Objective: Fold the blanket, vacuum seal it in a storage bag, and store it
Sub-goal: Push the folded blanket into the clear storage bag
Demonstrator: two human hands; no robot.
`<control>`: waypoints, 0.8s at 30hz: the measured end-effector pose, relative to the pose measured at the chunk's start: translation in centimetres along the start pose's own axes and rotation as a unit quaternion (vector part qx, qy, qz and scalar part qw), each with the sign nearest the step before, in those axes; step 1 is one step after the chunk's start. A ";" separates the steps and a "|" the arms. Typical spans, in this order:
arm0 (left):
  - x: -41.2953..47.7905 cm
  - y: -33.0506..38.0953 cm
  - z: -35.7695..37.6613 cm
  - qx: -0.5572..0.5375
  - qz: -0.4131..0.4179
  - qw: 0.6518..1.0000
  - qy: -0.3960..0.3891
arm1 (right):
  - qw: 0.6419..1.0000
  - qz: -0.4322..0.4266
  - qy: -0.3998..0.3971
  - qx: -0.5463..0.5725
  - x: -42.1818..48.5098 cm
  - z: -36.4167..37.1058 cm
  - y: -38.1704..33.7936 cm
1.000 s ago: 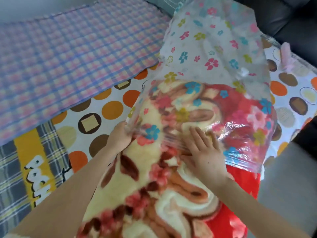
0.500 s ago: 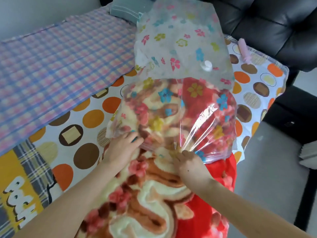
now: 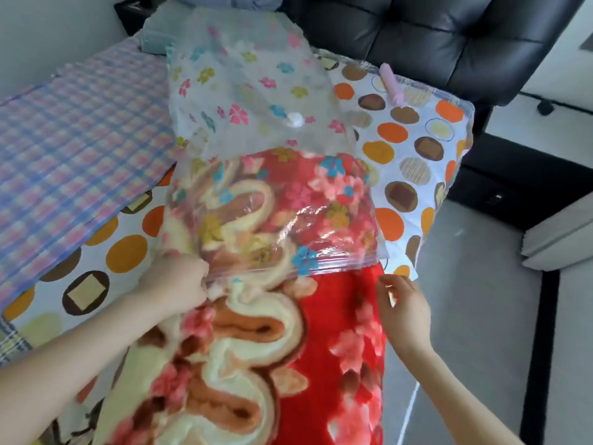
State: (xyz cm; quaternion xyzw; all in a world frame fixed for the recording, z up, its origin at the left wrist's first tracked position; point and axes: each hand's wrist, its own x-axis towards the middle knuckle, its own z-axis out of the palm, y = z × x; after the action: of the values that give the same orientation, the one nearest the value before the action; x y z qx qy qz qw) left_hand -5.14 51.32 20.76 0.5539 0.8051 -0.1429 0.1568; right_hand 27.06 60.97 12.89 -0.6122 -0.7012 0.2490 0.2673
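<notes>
A folded red and cream floral blanket (image 3: 333,342) lies on the bed with its far half inside a clear flower-printed storage bag (image 3: 244,91). The bag's white valve (image 3: 295,119) faces up on the unfilled far part. My left hand (image 3: 179,284) grips the bag's open edge at the left side of the blanket. My right hand (image 3: 404,313) hovers just off the bag's right corner, fingers loosely spread and holding nothing.
The bed carries a polka-dot sheet (image 3: 417,149) and a pink-blue plaid cover (image 3: 70,149). A pink tube-shaped object (image 3: 393,85) lies near the far edge. A black tufted sofa (image 3: 433,30) stands behind; grey floor (image 3: 481,300) lies to the right.
The blanket sits deeper in the bag. My right hand left the blanket's top and moved to the bag's right corner. My left hand now grips the bag's edge.
</notes>
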 end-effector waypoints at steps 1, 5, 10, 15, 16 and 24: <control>0.7 1.2 -1.0 -0.001 0.007 0.998 0.055 | 0.998 0.065 -0.003 0.017 1.0 -0.3 0.9; 4.0 7.9 -3.9 -0.012 0.139 0.960 0.243 | 0.977 0.197 -0.031 0.074 5.4 0.3 4.9; 8.7 17.2 -4.7 0.054 0.334 0.910 0.239 | 0.955 0.268 -0.091 0.085 10.1 3.2 8.7; 11.2 24.6 -1.2 0.262 0.479 0.831 0.105 | 0.937 0.252 -0.197 0.139 13.4 6.3 10.7; 11.4 25.6 -0.3 0.297 0.491 0.817 0.060 | 0.936 0.236 -0.217 0.146 13.8 6.6 11.1; 14.2 29.1 4.2 0.340 0.498 0.795 -0.065 | 0.957 0.133 -0.223 0.126 15.4 7.2 13.4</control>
State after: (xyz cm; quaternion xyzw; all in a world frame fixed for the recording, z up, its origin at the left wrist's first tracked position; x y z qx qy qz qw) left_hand 17.67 71.72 9.50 0.8855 0.3053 -0.3451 0.0594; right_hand 30.18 77.75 -0.38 -0.5900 -0.6180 0.4993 0.1435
